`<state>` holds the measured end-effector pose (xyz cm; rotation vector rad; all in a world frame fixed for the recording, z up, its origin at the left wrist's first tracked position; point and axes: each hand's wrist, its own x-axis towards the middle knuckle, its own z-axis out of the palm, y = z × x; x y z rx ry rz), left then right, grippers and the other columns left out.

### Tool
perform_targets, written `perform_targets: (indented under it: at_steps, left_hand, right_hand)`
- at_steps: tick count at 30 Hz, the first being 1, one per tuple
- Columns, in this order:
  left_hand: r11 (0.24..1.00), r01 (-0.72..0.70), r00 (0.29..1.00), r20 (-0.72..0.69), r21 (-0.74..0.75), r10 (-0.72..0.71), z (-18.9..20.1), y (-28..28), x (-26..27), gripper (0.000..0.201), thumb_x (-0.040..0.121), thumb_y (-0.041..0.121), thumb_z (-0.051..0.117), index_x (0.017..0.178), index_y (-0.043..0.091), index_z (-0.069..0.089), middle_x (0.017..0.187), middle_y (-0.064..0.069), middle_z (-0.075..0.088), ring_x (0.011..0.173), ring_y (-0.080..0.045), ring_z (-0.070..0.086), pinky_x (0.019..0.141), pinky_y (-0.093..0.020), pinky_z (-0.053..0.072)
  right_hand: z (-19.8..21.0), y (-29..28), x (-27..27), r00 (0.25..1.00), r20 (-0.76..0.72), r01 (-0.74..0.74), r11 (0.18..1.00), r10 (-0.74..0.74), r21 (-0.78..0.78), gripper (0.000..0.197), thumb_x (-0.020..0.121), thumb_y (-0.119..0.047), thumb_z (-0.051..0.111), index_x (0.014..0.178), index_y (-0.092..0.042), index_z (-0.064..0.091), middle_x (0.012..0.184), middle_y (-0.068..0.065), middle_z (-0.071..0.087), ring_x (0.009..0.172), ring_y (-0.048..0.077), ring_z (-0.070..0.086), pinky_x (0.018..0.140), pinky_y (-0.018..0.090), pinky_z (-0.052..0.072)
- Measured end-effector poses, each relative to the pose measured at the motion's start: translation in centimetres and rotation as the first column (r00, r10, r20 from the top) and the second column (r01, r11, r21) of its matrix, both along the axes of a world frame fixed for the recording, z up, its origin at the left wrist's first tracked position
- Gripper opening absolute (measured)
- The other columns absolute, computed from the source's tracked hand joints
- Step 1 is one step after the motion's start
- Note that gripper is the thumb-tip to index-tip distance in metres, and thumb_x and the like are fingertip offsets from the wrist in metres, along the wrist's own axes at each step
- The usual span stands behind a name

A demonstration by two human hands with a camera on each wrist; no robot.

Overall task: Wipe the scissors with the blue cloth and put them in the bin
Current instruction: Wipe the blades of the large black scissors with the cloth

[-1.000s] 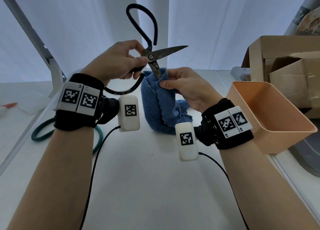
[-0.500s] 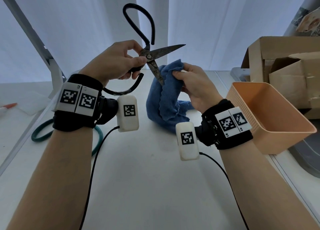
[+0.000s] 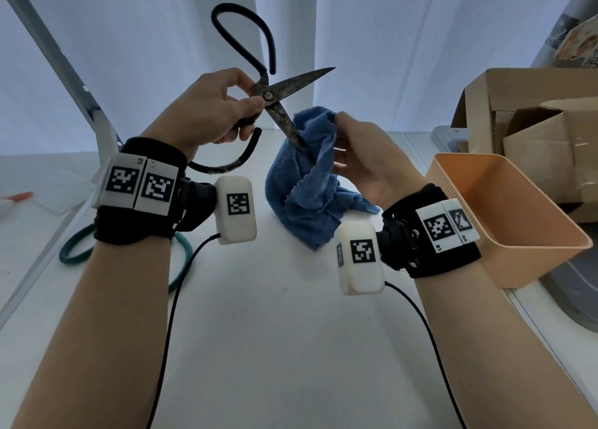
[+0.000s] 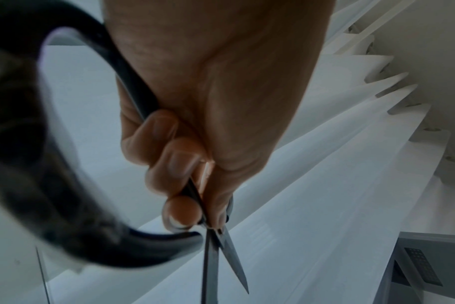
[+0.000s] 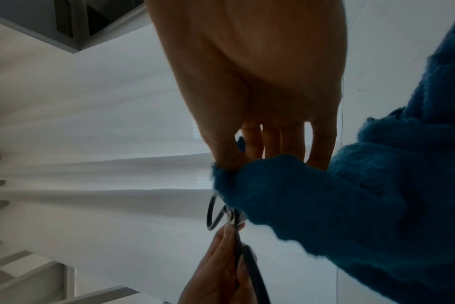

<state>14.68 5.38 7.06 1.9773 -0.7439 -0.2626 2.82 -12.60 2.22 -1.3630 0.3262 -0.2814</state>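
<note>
Old black-handled scissors [image 3: 268, 95] with rusty blades hang open in the air above the white table [image 3: 275, 331]. My left hand [image 3: 210, 111] pinches them at the pivot, seen close in the left wrist view as scissors [image 4: 213, 253] under the left hand [image 4: 195, 185]. The lower blade points down into the blue cloth [image 3: 307, 186]. My right hand [image 3: 359, 150] grips the cloth's top fold around that blade; the blade's tip is hidden. The right wrist view shows the cloth [image 5: 338, 205] bunched under the right hand [image 5: 260, 144]. The orange bin [image 3: 504, 221] stands at the right.
Open cardboard boxes [image 3: 534, 130] stand behind the bin. A green ring [image 3: 181, 266] lies on the table under my left wrist. A white frame post [image 3: 81, 82] rises at the left, and white curtains hang behind. A grey object [image 3: 576, 305] lies at the right edge.
My right hand has slid the cloth up and along the lower blade, from near the tip toward its middle. The scissors rose slightly; the left hand's grip is unchanged.
</note>
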Motion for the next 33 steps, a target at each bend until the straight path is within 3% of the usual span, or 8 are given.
perform_targets:
  at_steps: [5,12,15,19,22,25,30,33]
  left_hand:
    - [1.000,0.000,1.000,-0.003,-0.001,0.000,0.06,-0.34,-0.35,0.020,0.100,0.026,0.058,0.115,0.012,0.060,0.062,-0.004,0.060,0.070,-0.024,0.043,0.047,-0.017,0.035]
    - [1.000,0.012,1.000,-0.002,-0.019,-0.012,0.10,-0.57,-0.65,0.019,0.100,0.027,0.059,0.114,0.014,0.060,0.070,-0.009,0.062,0.072,-0.025,0.045,0.053,-0.023,0.035]
    - [1.000,0.008,1.000,0.001,-0.020,-0.008,0.07,-0.58,-0.67,0.019,0.100,0.026,0.059,0.113,0.014,0.060,0.069,-0.009,0.062,0.072,-0.025,0.046,0.055,-0.024,0.036]
    - [1.000,0.011,1.000,-0.001,-0.016,-0.011,-0.03,-0.70,-0.74,0.020,0.100,0.026,0.059,0.114,0.012,0.060,0.066,-0.008,0.061,0.070,-0.025,0.045,0.051,-0.021,0.036]
    - [1.000,0.007,1.000,0.004,-0.029,-0.007,-0.02,-0.81,-0.75,0.020,0.100,0.026,0.059,0.115,0.013,0.060,0.070,-0.010,0.061,0.071,-0.024,0.045,0.051,-0.020,0.037]
    - [0.999,-0.001,1.000,-0.001,-0.046,0.000,-0.04,-0.73,-0.59,0.022,0.100,0.027,0.059,0.116,0.013,0.060,0.074,-0.011,0.061,0.072,-0.024,0.047,0.055,-0.023,0.037]
    - [0.999,0.000,1.000,0.000,-0.036,0.000,-0.17,-0.62,-0.39,0.021,0.099,0.026,0.060,0.115,0.012,0.060,0.073,-0.012,0.062,0.071,-0.025,0.046,0.052,-0.021,0.037]
    - [0.999,0.000,1.000,0.003,-0.040,0.000,-0.14,-0.71,-0.41,0.021,0.100,0.026,0.060,0.115,0.012,0.060,0.073,-0.012,0.062,0.071,-0.024,0.047,0.049,-0.018,0.037]
  right_hand:
    - [-0.53,0.20,0.02,0.997,-0.006,-0.075,0.987,0.075,-0.139,0.022,0.093,-0.013,0.065,0.114,-0.006,0.067,0.096,0.005,0.071,0.083,0.016,0.068,0.079,0.030,0.055]
    - [-0.63,0.57,0.12,0.998,-0.068,-0.020,0.957,0.000,-0.291,0.020,0.093,-0.020,0.067,0.104,-0.004,0.072,0.094,0.007,0.073,0.080,0.012,0.066,0.075,0.029,0.053]
    - [-0.39,0.47,0.16,0.998,-0.069,-0.034,0.957,0.015,-0.288,0.011,0.093,-0.006,0.064,0.100,-0.001,0.072,0.097,0.013,0.072,0.086,0.018,0.068,0.082,0.032,0.057]
    - [-0.31,0.20,-0.06,0.994,-0.084,-0.092,0.953,0.071,-0.287,0.019,0.089,0.008,0.059,0.103,0.000,0.070,0.098,0.014,0.071,0.092,0.023,0.068,0.088,0.035,0.057]
    - [-0.31,0.49,-0.06,0.995,-0.085,-0.068,0.952,0.044,-0.298,0.013,0.093,-0.001,0.060,0.099,-0.007,0.069,0.095,0.009,0.071,0.086,0.016,0.067,0.078,0.027,0.056]
    - [-0.43,0.54,0.20,0.997,-0.080,-0.027,0.957,0.004,-0.287,0.012,0.095,-0.011,0.063,0.102,-0.006,0.070,0.104,0.015,0.073,0.092,0.020,0.068,0.085,0.035,0.056]
    - [-0.17,0.55,-0.10,0.995,-0.071,-0.086,0.947,0.067,-0.311,0.020,0.092,0.006,0.055,0.105,-0.002,0.069,0.094,0.009,0.070,0.086,0.017,0.066,0.082,0.030,0.056]
    - [-0.23,0.60,-0.13,0.995,-0.076,-0.084,0.946,0.063,-0.313,0.016,0.094,0.000,0.057,0.097,-0.009,0.069,0.095,0.007,0.071,0.090,0.018,0.067,0.089,0.034,0.055]
